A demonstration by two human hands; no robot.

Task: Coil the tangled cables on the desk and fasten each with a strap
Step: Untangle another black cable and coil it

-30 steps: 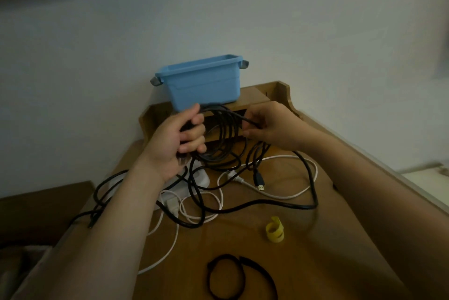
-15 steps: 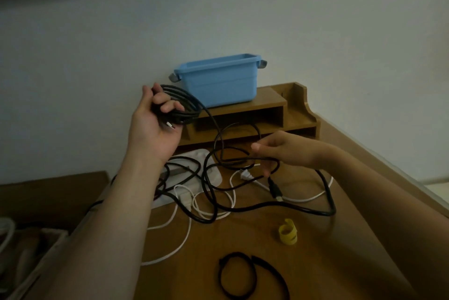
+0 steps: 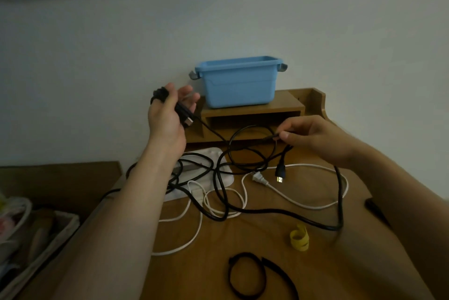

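Left hand (image 3: 167, 117) raised, gripping a small coil of black cable (image 3: 159, 95), one plug end poking out by the palm. Right hand (image 3: 313, 136) lower, pinching a black strand between thumb and fingertip. Below both hands: black loops tangled with a white cable (image 3: 291, 196) on the table (image 3: 267, 251). Nearer than the right hand: yellow strap (image 3: 299, 241), black strap (image 3: 245, 277). Beyond the hands, a blue bin (image 3: 239, 85).

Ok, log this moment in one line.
left hand: holds cable coil | right hand: pinches black cable | yellow strap, black strap: on desk
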